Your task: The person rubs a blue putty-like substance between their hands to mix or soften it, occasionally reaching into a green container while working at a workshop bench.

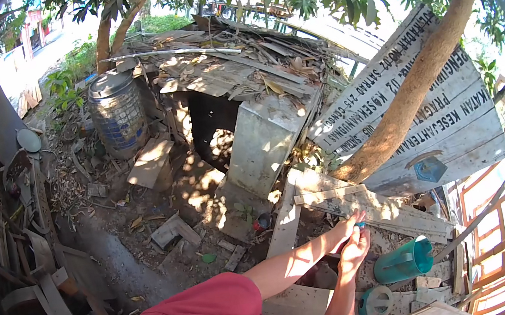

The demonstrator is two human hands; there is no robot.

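Note:
My left hand (343, 233) and my right hand (355, 247) meet in front of me, over a frame of weathered boards (285, 225). Between their fingers shows a small blue object (361, 225), too small to name. The right fingertips pinch it; how far the left fingers close on it is hidden. A green plastic pitcher (396, 263) sits just right of the hands, its mouth turned to the right of the picture. Beside it, nearer to me, is a round green and pale lid-like piece (375, 304).
A slanting tree trunk (411, 89) crosses before a white wooden signboard (449, 122) bearing writing. Ahead stands a low shed (255, 142) with debris on its roof. Left are a lidded plastic barrel (117, 115) and stacked wood scraps (48, 280). A wooden lattice (504, 220) stands right.

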